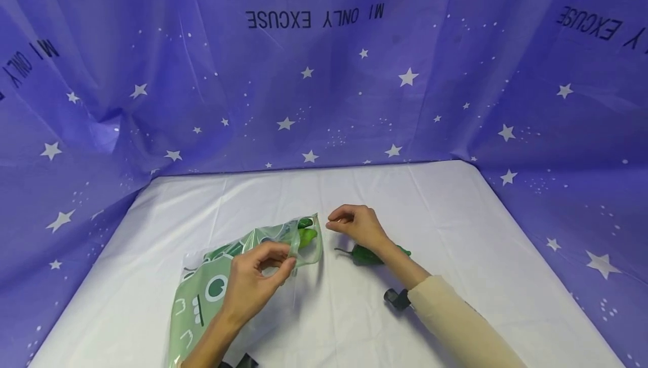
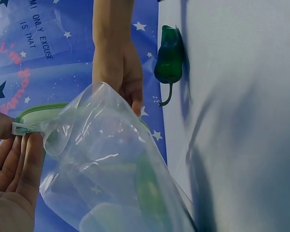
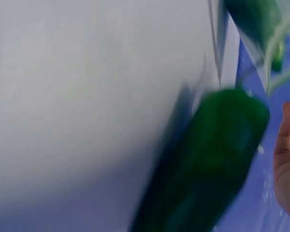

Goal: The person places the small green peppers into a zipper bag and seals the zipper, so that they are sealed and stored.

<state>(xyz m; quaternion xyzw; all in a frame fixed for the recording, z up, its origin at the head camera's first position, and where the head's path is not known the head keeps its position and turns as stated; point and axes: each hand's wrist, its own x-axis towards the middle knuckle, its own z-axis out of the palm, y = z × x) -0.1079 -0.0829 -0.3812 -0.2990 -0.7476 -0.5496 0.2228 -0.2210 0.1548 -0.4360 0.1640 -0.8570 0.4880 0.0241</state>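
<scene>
A clear zip bag with a green cartoon face [image 1: 189, 300] lies at the left of the table, its mouth standing open toward the right. My left hand [image 1: 258, 281] pinches the near rim of that mouth beside the zip slider [image 2: 26, 127]. A light green pepper [image 1: 306, 237] and a darker green one [image 1: 305, 223] show inside the bag near the opening. Just right of the mouth hovers my right hand [image 1: 359, 224], fingers loosely bent with nothing visible in them. Below its wrist, a dark green pepper [image 1: 367, 255] rests on the cloth, stem pointing left, partly hidden by the forearm.
White cloth [image 1: 435, 216] covers the table. Blue star-patterned sheeting [image 1: 334, 103] hangs around the back and both sides. A black wrist-camera mount [image 1: 397, 299] sits below the right wrist, and part of another [image 1: 246, 361] shows at the bottom edge.
</scene>
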